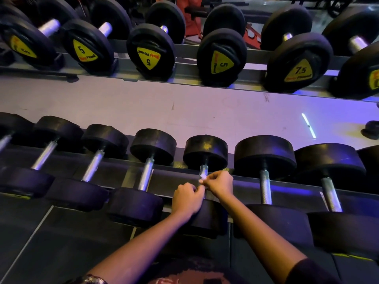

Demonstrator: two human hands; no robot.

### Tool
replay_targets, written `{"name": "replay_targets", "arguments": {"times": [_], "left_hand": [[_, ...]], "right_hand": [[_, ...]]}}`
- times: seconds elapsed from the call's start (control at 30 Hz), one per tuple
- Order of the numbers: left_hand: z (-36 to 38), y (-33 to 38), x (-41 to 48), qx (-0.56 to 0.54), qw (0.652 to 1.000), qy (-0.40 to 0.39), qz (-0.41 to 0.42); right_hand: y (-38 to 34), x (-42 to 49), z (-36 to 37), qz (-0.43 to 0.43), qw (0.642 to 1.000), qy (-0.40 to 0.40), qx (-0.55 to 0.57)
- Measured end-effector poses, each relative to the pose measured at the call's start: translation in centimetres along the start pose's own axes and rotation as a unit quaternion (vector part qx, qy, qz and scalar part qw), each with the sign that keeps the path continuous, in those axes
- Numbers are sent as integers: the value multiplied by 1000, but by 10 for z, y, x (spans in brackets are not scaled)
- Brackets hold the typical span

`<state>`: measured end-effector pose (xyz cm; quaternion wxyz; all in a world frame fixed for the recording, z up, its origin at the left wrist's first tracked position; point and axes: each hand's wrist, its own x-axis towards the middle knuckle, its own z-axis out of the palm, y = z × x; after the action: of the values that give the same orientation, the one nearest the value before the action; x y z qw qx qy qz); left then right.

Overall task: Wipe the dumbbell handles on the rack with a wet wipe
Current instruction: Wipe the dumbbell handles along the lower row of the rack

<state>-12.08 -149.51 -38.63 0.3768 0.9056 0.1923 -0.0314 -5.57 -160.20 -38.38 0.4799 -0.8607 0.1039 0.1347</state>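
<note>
A small white wet wipe lies against the metal handle of a black dumbbell on the near rack row. My right hand pinches the wipe at the handle. My left hand meets it from the left, its fingertips pinching the wipe's lower end over the same handle. Both hands cover the handle's lower half. The dumbbell's far head is in plain sight; its near head lies under my wrists.
Neighbouring dumbbell handles stand at the left and right of the one I touch. A far rack row holds dumbbells with yellow 5 and 7.5 labels. A pale floor strip separates the rows. Dark floor mats lie below.
</note>
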Motion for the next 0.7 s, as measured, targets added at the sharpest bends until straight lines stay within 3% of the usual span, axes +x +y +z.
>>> {"name": "replay_targets", "arguments": {"times": [0.4, 0.63, 0.7], "left_hand": [[1, -2, -1, 2, 1000, -4, 9], [-2, 1, -1, 1, 1000, -2, 4], [-3, 2, -1, 2, 1000, 0, 2]], "right_hand": [[-8, 17, -2, 13, 997, 55, 48], [9, 2, -8, 62, 997, -52, -15], [8, 2, -7, 60, 998, -35, -1]]}}
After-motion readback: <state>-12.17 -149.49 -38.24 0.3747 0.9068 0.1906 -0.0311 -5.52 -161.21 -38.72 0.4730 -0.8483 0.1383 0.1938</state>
